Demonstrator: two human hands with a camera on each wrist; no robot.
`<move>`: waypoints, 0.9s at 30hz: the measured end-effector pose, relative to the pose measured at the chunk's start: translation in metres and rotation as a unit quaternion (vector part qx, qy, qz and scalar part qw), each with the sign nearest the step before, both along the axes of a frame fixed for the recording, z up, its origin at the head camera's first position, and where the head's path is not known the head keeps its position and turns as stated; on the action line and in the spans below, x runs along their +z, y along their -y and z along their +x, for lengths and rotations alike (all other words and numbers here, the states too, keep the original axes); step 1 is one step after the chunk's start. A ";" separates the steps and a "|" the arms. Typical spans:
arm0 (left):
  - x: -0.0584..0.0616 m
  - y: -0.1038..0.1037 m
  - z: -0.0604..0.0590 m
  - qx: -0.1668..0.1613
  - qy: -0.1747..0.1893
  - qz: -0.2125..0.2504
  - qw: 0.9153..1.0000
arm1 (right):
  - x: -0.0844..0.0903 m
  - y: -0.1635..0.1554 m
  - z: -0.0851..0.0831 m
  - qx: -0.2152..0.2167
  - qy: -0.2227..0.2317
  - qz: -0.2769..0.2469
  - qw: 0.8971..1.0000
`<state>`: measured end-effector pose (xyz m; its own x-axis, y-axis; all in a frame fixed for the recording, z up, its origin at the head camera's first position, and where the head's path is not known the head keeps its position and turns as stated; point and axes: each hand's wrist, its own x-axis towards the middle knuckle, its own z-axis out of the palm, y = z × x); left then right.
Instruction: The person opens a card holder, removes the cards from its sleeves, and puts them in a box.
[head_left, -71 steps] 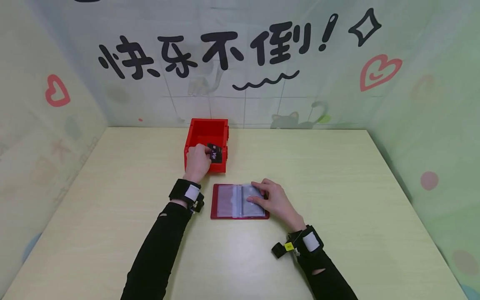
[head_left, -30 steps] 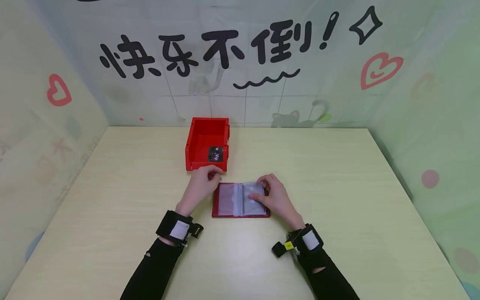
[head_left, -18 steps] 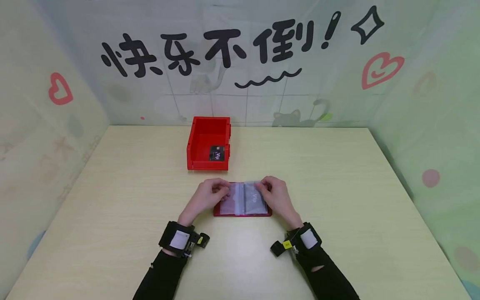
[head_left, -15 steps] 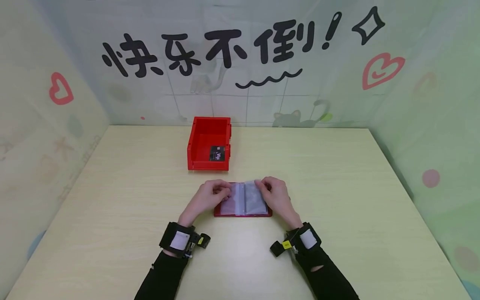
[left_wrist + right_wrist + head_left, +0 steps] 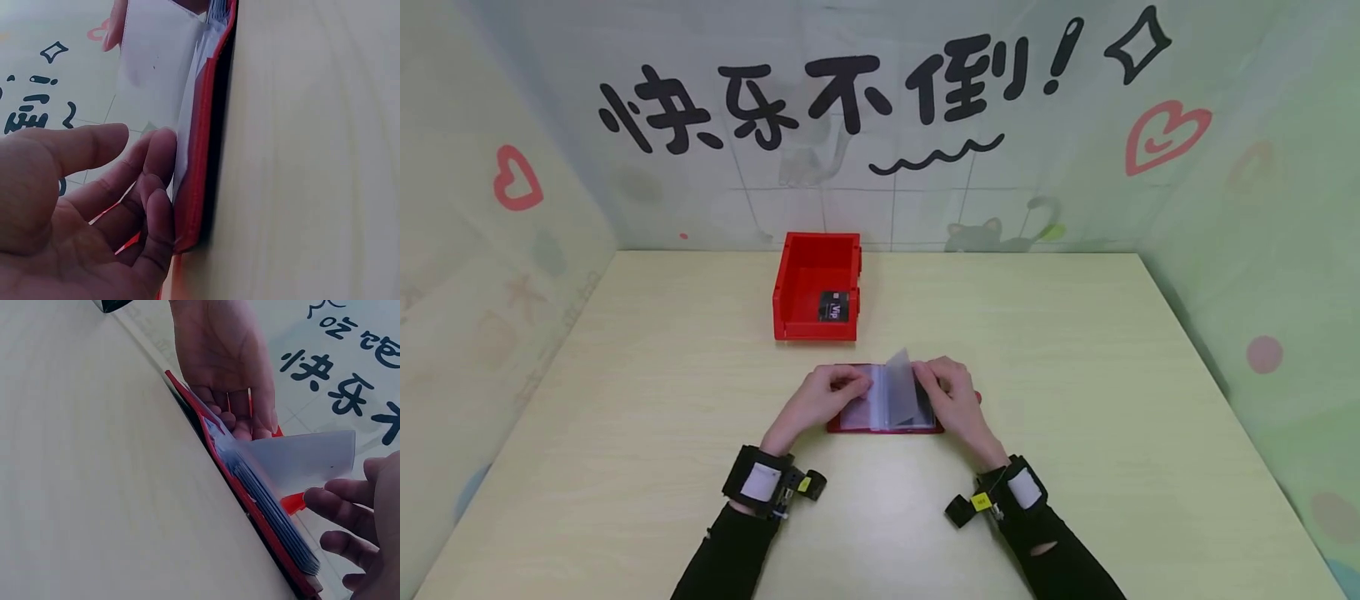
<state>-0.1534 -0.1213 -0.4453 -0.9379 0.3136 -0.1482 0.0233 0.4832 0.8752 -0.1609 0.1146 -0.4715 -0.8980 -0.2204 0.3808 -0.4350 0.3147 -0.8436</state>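
A red card holder (image 5: 847, 431) lies spread on the table, with clear plastic sleeves. One clear page (image 5: 901, 392) stands raised from the right-hand stack (image 5: 269, 512). My left hand (image 5: 822, 397) rests at the left side of the holder; in the left wrist view its thumb is apart from loosely bent fingers (image 5: 161, 156) that touch the holder's edge. My right hand (image 5: 957, 402) is over the right side, beside the raised page. In the right wrist view its fingers (image 5: 344, 509) are spread and loosely bent, with nothing visibly pinched.
Behind the holder stands a red open bin (image 5: 815, 333), with a black "Vip" card (image 5: 833, 307) inside at its front right. The pale wooden table (image 5: 1075, 350) meets printed cloth walls at the back and sides.
My left hand has come from the red bin to the holder's left side. A clear page, flat half a second ago, is now lifted and leaning leftward beside my right hand.
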 end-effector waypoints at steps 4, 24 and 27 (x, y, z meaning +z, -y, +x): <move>-0.002 0.001 -0.002 -0.002 0.008 0.005 1.000 | -0.009 0.001 0.002 0.026 -0.048 0.000 0.999; -0.003 0.003 -0.004 0.022 0.039 0.009 0.999 | -0.011 0.008 0.011 0.050 -0.048 0.186 0.980; -0.002 0.003 -0.002 0.031 0.026 0.003 0.999 | -0.010 0.009 0.012 0.038 -0.031 0.189 0.981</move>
<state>-0.1558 -0.1241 -0.4478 -0.9467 0.2560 -0.1957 -0.0525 0.4765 0.8776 -0.1491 0.1058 -0.4818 -0.8509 -0.4223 0.3123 -0.5165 0.5644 -0.6440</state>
